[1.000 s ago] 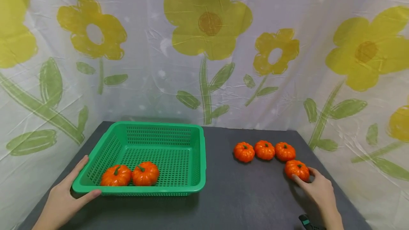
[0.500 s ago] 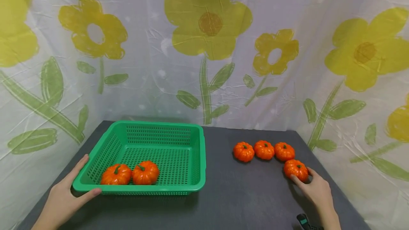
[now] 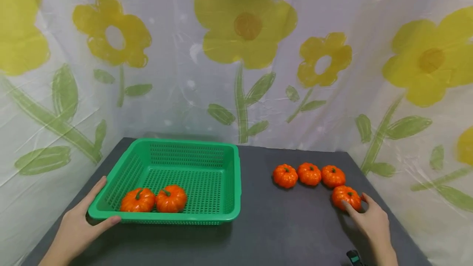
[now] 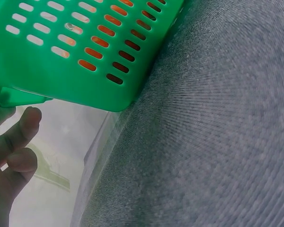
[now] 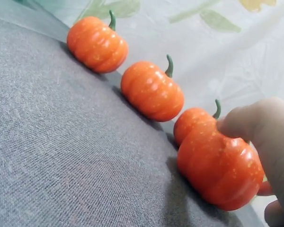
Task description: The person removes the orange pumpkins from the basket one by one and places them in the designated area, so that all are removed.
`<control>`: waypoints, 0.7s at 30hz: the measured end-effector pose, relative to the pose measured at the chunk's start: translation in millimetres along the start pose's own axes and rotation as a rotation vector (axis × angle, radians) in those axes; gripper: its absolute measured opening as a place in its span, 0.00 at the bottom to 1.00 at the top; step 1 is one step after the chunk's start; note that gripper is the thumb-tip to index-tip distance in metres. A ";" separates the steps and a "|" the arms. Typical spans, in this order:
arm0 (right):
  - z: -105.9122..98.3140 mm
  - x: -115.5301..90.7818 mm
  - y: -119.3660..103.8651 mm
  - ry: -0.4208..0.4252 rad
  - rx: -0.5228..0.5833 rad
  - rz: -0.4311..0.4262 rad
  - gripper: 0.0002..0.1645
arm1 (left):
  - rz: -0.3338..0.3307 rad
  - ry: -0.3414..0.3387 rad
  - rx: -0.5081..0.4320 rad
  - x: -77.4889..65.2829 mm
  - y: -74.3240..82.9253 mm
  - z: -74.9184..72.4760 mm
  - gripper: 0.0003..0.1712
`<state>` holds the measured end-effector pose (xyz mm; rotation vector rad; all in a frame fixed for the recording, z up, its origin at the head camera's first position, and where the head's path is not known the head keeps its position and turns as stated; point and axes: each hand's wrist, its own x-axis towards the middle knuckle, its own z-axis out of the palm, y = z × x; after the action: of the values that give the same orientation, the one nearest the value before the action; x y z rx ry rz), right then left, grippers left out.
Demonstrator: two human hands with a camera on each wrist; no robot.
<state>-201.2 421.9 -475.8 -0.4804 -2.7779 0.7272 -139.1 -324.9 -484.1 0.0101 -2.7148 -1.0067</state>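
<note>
A green plastic basket (image 3: 162, 216) with slotted sides stands on the left of the table. Inside it, two orange pumpkins (image 3: 171, 199) with green stems sit side by side near the front wall. My left hand (image 3: 75, 227) spreads around the basket's front left corner, thumb along the front rim, fingers straight along the left side. On the right, my right hand (image 3: 371, 221) pinches a small orange pumpkin (image 5: 217, 170) between thumb and fingers, close over the table. Just behind it, three more pumpkins (image 3: 309, 174) stand in a row.
The dark grey cloth-covered table (image 3: 266, 225) extends between basket and pumpkins. A white curtain (image 3: 177, 93) with painted yellow flowers hangs around the back and both sides. At the front edge, a dark strap (image 3: 354, 257) shows at the right wrist.
The head view has shifted slightly, so everything appears a little further right. Both hands, the basket and the pumpkins keep their places relative to one another.
</note>
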 end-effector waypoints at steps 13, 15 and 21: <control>2.1 -7.1 -4.1 0.263 0.141 -0.038 0.49 | 0.056 0.079 -0.020 -2.9 1.6 4.2 0.62; 3.4 -6.9 -5.7 0.296 0.164 -0.049 0.47 | 0.053 0.074 -0.019 -2.8 1.5 4.0 0.63; 2.8 -7.7 -13.6 0.329 0.212 -0.056 0.44 | 0.044 0.059 -0.009 -2.1 0.6 3.5 0.64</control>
<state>-198.4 406.6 -472.3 -0.4345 -2.3697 0.8345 -137.9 -322.0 -486.8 -0.0210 -2.6453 -0.9898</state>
